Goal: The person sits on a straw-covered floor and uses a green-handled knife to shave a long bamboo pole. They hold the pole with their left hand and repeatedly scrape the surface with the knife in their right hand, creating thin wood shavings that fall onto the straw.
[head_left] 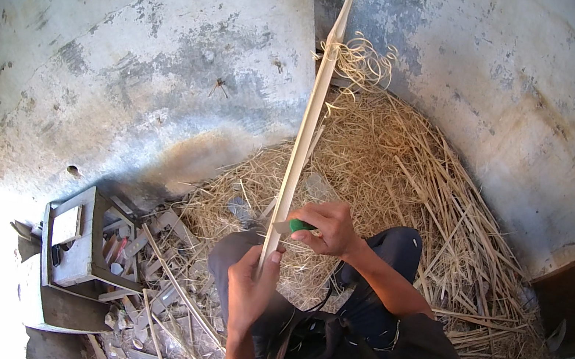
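Gripping the strip: left hand, clamped round its lower end, thumb on the side toward the right hand
Green knife: right hand wrapped round the knife by its green handle, the blade pointing left and meeting the strip just above the left hand
Hands: near each other, not touching, the left one lower and the right one up and to its right
Strip: long, pale and narrow, running from the left hand up between the knees and past the top edge of view, leaning a little to the right, with a slight swelling high along it
Curls: thin pale curls bunched at the strip near that swelling, mostly on its right; whether they are attached, I cannot tell
Knees: left knee and right knee, both in dark cloth, bent on either side of the work
Straw: a wide spread of straw beyond the hands, with a pile of slats along its right side
Left side: a worn box, scraps beside it
Walls: left wall and right wall, pale, stained and flaking, meeting behind the strip
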{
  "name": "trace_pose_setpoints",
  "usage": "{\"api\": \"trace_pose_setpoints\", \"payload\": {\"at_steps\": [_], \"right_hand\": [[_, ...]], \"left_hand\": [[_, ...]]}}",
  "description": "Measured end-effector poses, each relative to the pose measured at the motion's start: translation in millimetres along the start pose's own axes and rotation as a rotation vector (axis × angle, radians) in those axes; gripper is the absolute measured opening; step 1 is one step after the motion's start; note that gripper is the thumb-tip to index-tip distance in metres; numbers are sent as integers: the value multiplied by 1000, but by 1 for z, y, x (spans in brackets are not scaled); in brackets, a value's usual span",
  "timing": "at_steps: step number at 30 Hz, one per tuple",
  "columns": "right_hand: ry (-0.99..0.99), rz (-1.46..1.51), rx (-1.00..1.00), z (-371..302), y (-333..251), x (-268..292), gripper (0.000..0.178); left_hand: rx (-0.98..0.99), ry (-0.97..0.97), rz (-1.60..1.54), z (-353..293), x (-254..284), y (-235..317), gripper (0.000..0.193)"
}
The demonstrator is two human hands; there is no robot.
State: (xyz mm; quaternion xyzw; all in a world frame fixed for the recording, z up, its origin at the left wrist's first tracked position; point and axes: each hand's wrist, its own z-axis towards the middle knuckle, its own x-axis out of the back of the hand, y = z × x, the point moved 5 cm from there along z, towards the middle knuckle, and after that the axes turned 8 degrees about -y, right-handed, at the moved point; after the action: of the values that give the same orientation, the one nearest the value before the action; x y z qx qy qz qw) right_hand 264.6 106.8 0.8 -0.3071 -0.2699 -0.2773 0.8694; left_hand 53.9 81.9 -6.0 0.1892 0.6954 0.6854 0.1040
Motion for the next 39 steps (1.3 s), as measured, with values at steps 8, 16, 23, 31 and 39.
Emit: {"api": "trace_pose_setpoints", "payload": {"at_steps": [8, 16, 23, 31, 39], "right_hand": [[40, -84, 14, 1, -5, -1, 35], [89, -123, 30, 3, -8, 0, 35], [158, -125, -11, 6, 3, 16, 37], [226, -45, -151, 4, 26, 32, 32], [125, -75, -61, 3, 22, 21, 37]], "left_hand": [[-19, 55, 45, -1, 0, 10, 24], [-6, 56, 30, -3, 0, 9, 27], [78, 34, 54, -11, 1, 8, 31], [83, -30, -19, -28, 2, -7, 30], [46, -22, -72, -30, 2, -11, 27]]}}
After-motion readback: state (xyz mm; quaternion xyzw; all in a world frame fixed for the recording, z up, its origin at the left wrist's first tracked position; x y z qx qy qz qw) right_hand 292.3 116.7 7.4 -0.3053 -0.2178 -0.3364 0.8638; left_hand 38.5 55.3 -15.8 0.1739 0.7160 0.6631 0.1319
